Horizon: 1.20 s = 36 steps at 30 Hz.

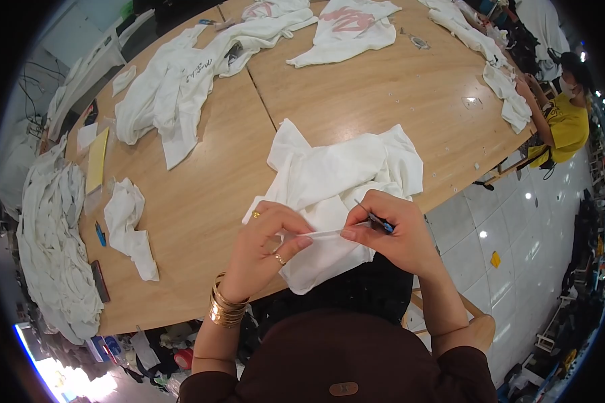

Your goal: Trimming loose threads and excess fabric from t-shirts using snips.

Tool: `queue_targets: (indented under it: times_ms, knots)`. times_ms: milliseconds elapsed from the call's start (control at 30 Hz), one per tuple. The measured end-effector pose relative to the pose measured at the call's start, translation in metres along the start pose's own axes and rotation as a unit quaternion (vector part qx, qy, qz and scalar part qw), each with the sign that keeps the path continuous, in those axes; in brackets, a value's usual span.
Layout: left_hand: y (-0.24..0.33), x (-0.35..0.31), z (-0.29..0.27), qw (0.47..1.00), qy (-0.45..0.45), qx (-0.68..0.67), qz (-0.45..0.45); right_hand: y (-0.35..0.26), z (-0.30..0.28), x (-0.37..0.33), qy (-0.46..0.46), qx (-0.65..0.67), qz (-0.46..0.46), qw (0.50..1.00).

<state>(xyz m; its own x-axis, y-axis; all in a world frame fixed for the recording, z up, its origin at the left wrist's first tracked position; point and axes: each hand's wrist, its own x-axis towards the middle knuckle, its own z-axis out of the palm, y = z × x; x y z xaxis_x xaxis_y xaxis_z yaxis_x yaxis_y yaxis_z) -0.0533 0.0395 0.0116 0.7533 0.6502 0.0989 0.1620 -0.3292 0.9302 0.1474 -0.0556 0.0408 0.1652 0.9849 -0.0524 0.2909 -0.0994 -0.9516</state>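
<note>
A white garment [339, 171] lies bunched at the table's front edge, part of it hanging over toward my lap. My left hand [265, 238] is closed, thumb and fingers pinching the garment's edge or seam. A short stretch of that edge runs taut to my right hand [398, 232], which pinches it between thumb and forefinger. Tucked in the same right hand are small thread snips [382, 223] with a dark and blue handle; their thin metal tip points up and left, away from the cloth. The palm hides part of them.
White garments [175, 87] spread over the far left of the wooden table [215, 221], with a large white pile [54, 248] at its left end. A small white piece [129, 225] lies nearer. At the right edge a co-worker in yellow [565, 131] handles white cloth.
</note>
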Motion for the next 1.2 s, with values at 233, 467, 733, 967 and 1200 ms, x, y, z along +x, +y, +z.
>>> queue_targets:
  times_ms: [233, 467, 733, 967, 1200]
  knots:
    - [0.012, -0.005, 0.003, 0.986, -0.052, -0.116, -0.104, -0.001, -0.005, -0.001, -0.028, 0.112, 0.095, 0.989]
    - [0.018, -0.005, 0.013, 0.961, -0.005, -0.233, -0.151, -0.011, -0.005, -0.015, 0.137, -0.092, -0.027, 0.986]
    - [0.022, -0.003, 0.017, 0.965, 0.000, -0.230, -0.128, -0.025, 0.007, -0.042, -0.124, 0.077, 0.139, 0.980]
    - [0.022, -0.004, 0.017, 0.969, 0.002, -0.215, -0.118, -0.026, 0.005, -0.040, -0.152, 0.082, 0.154, 0.973]
    - [0.022, -0.005, 0.018, 0.967, 0.004, -0.224, -0.121, -0.027, 0.004, -0.040, -0.154, 0.086, 0.166, 0.970]
